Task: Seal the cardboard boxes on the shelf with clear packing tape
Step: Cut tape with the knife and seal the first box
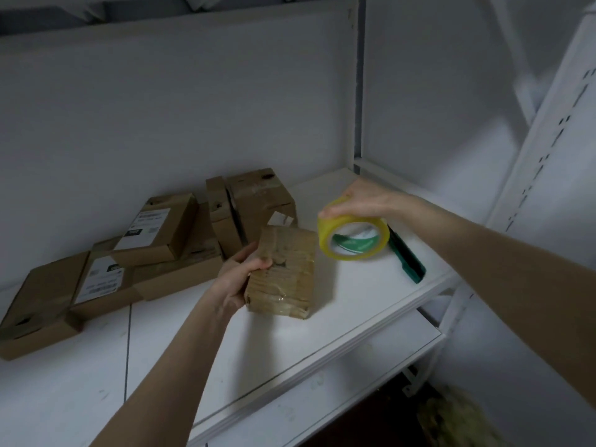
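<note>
Your left hand (237, 279) grips the small cardboard box (283, 272) by its left side. It is tilted, with its lower end on or just above the white shelf (290, 346), and its faces are already wrapped in glossy, wrinkled tape. Your right hand (361, 198) holds the roll of clear packing tape (323, 235) from above, just right of that box and off the shelf. The roll's yellowish ring faces you hole-first, with green print inside the core. Behind the small box, two upright brown boxes (261, 201) stand at the wall. To the left, flat boxes (158, 227) lie overlapping, two with white labels.
</note>
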Available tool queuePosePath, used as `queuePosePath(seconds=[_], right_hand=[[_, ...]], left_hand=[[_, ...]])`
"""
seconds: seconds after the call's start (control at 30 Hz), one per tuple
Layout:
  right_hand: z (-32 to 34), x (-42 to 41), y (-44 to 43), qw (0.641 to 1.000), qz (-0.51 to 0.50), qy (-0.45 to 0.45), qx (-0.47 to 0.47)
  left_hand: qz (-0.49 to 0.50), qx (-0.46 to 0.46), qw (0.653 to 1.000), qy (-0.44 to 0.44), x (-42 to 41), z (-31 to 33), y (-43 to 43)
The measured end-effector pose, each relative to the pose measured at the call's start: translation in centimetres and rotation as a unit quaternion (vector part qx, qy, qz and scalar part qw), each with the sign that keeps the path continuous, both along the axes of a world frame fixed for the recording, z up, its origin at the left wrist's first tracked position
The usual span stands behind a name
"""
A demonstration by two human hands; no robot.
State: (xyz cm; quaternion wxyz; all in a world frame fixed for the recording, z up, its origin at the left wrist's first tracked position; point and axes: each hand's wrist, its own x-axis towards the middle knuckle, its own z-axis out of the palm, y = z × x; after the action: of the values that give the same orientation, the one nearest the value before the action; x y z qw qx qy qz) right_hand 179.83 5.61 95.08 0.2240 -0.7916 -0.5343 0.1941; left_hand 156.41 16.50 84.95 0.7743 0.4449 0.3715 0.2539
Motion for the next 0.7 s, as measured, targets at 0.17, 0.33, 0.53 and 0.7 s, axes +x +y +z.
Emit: queuePosePath(seconds=[0.17,0.33,0.53,0.7], right_hand=[[-1.3,0.3,-0.3,0.999,-0.023,-0.026,-0.038],[-3.9,0.2,0.5,0.991,-0.041,-0.075,-0.101],[-5.8,-1.0,2.2,0.986,-0.069,-0.103,-0.114],[-7.2,-1.7,3.4,0.987,-0.075,-0.077,-0.116]], left_hand=[[0.007,0.0,1.0,-0.003,0.3,-0.3,-0.1],[-0.001,-0.003,1.0,-0.019,0.2,-1.1,-0.1],[-0.028,0.009,1.0,0.006,-0.3,-1.5,0.3],[-0.088,0.341,0.899,0.26,0.9,-0.4,0.6]])
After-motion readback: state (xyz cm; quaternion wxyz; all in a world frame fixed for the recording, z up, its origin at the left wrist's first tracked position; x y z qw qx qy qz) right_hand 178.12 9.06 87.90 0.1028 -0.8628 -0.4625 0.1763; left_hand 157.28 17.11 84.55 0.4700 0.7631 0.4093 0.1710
